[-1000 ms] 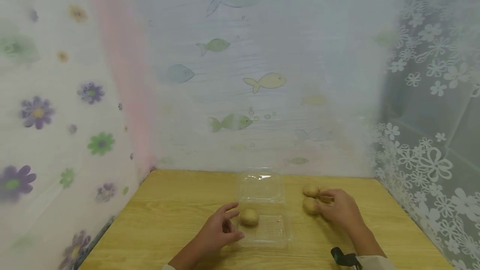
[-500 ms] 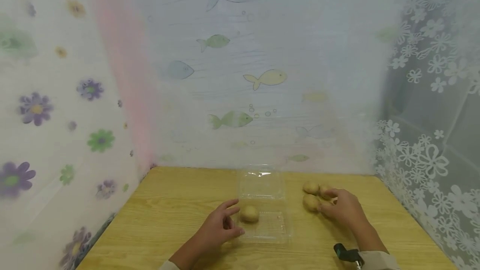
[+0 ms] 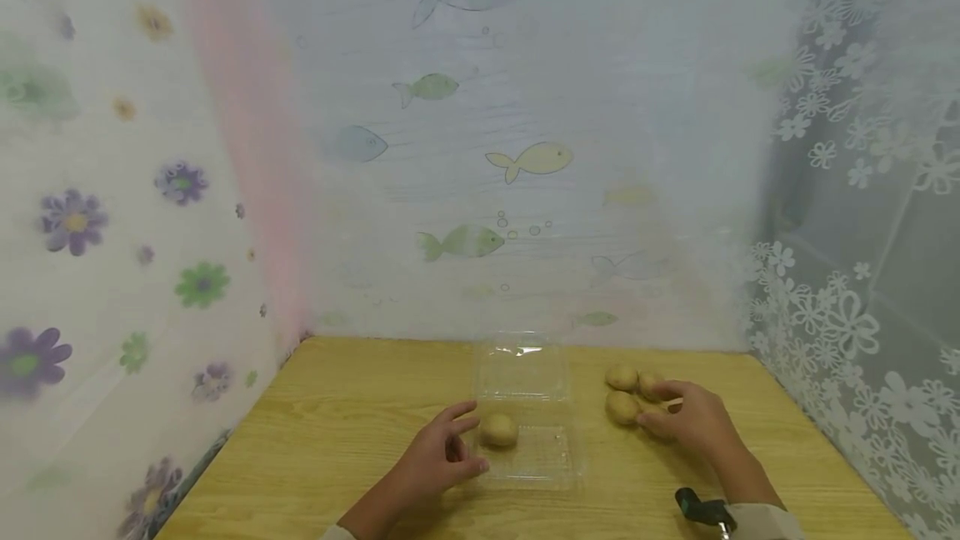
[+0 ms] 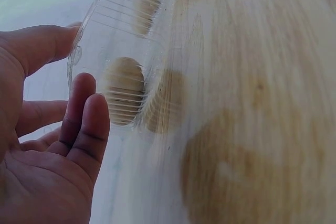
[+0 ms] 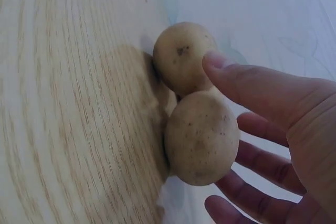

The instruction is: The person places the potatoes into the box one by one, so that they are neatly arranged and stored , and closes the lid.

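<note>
A clear plastic clamshell box (image 3: 534,452) lies open on the table in the head view, its lid folded back. One potato (image 3: 498,430) sits at the left of its base. My left hand (image 3: 438,457) is at the box's left side, fingers loosely bent and fingertips at the rim (image 4: 71,69). To the right, several potatoes lie grouped, among them a near potato (image 3: 622,408) and a back potato (image 3: 621,377). My right hand (image 3: 693,419) reaches over their right side, thumb and fingers apart. In the right wrist view the thumb is before an upper potato (image 5: 184,59), the fingers behind a lower potato (image 5: 202,137).
The wood-grain table (image 3: 360,415) ends at a back wall covering with printed fish (image 3: 472,240). A flower-printed sheet (image 3: 75,223) hangs at the left, and a frosted flower-patterned panel (image 3: 847,323) stands at the right. A black device (image 3: 705,511) is at my right wrist.
My right hand has shifted slightly right and away from the near potato, so more of the back-right potato shows. The left hand and the box stay put.
</note>
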The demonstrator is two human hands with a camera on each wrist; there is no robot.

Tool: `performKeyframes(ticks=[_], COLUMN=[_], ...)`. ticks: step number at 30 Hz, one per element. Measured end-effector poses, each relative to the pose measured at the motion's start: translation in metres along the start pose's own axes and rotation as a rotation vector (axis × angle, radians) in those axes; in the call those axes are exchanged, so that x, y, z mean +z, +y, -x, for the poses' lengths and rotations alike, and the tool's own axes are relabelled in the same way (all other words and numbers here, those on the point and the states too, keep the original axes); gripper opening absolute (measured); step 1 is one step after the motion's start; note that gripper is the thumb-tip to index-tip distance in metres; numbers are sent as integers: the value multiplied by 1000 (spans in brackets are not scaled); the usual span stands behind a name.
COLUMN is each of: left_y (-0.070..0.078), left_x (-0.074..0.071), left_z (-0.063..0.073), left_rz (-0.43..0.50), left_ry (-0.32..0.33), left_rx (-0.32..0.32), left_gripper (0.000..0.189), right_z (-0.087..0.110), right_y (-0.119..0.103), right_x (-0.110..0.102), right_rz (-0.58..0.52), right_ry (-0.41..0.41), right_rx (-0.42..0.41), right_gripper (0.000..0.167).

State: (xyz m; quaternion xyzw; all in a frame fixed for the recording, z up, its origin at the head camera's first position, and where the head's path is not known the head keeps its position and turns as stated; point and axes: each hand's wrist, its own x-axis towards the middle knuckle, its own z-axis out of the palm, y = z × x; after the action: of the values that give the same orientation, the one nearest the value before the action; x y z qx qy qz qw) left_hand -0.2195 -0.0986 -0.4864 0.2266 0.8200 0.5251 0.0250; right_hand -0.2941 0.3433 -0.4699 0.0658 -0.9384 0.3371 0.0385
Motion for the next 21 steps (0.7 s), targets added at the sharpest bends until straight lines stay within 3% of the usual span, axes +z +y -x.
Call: performKeyframes(ticks=[10, 21], left_y=[-2, -3], left_x=[0, 0], left_z=[-1, -2], left_rz=[11, 13], left_ry=[-11, -10], left_rx=[-14, -23], left_gripper=[84, 84], right_z=[1, -1], right_y=[9, 21], right_x=[-2, 3], right_rz=[-96, -105], right_ry=[-25, -48], right_rx=[16, 1], right_gripper=[72, 64])
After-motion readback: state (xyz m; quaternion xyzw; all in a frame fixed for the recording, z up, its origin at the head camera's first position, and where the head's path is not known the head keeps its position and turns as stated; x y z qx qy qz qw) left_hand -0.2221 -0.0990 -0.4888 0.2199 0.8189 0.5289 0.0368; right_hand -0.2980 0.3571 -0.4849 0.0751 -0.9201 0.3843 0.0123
